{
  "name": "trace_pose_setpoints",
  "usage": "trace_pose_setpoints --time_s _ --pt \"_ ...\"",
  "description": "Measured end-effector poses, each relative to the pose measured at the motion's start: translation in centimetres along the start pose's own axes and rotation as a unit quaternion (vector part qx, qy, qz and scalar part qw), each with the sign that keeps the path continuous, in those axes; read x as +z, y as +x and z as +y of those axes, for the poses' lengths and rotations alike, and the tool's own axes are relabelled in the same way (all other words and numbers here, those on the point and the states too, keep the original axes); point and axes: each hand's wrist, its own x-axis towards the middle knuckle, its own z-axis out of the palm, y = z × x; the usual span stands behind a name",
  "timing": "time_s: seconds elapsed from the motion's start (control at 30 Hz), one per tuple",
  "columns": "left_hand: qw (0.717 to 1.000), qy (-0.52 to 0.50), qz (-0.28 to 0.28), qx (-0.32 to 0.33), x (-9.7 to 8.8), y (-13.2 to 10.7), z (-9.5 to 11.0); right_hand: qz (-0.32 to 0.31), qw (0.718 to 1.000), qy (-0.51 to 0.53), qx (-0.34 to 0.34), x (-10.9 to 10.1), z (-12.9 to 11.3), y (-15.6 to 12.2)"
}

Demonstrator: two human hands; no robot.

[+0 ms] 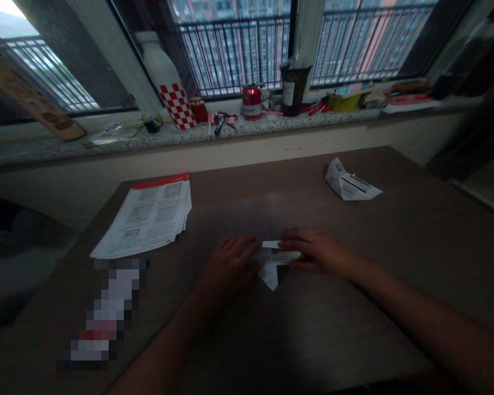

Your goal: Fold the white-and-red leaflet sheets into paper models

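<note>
A small folded sheet of printed paper [272,269] lies on the table between my hands, its lower end narrowing to a point toward me. My left hand [234,263] presses on its left side, with the fingers closed over the edge. On the right side, my right hand [313,252] grips the upper edge of the paper between thumb and fingers. Parts of the paper are hidden under the fingers of both hands. Farther back on the right stands a finished-looking folded paper shape [349,184], apart from my hands.
A stack of printed sheets [152,214] with a red top edge lies at the left. Nearer me is a blurred-out object [107,312]. The brown table [354,318] meets a wall below a windowsill [234,130] holding a checkered bottle [164,82], a red can [251,102] and a dark cup [294,88].
</note>
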Motion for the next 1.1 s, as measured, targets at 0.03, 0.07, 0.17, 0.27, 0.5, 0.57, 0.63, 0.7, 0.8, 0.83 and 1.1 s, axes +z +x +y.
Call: trace_pose_setpoints --time_s 0.03,0.07,0.17,0.27,0.5,0.57,0.63,0.7,0.8,0.83,1.1 --pt "1.000 -0.002 -0.002 0.004 -0.1 -0.1 0.3 0.006 1.000 -0.010 0.007 0.1 0.0 0.0" --pt "1.000 -0.004 -0.005 0.011 -0.2 -0.1 0.5 0.013 1.000 -0.021 0.017 0.1 -0.1 0.1" --pt "0.999 -0.009 -0.017 0.025 -0.3 -0.2 1.2 0.030 0.997 -0.048 0.043 0.3 -0.2 0.1" --pt "0.999 -0.010 -0.031 0.013 0.0 -0.2 1.4 0.029 0.997 -0.057 0.043 0.4 -0.4 0.1" --pt "0.998 -0.003 -0.054 -0.032 0.8 -0.5 0.8 0.015 0.999 -0.046 -0.001 0.0 -1.0 -0.1" --pt "0.998 -0.022 -0.056 -0.029 0.9 -0.5 0.4 0.006 0.999 -0.047 -0.013 -0.1 -1.2 -0.2" --pt "0.997 -0.055 -0.051 -0.027 1.1 -0.5 0.1 -0.003 0.998 -0.053 -0.022 -0.2 -1.4 -0.2" --pt "0.995 -0.082 -0.042 -0.041 1.2 -0.4 -0.1 -0.011 0.998 -0.061 -0.028 -0.2 -1.6 -0.2" --pt "0.994 -0.089 -0.043 -0.052 1.5 -0.4 -0.2 -0.018 0.997 -0.070 -0.021 -0.2 -2.1 -0.1" --pt "0.994 -0.085 -0.046 -0.049 1.5 -0.5 -0.2 -0.019 0.997 -0.072 -0.018 -0.2 -2.3 0.0" --pt "0.996 -0.063 -0.055 -0.030 0.8 -0.6 0.5 -0.028 0.999 -0.035 -0.021 0.7 -3.0 0.0"
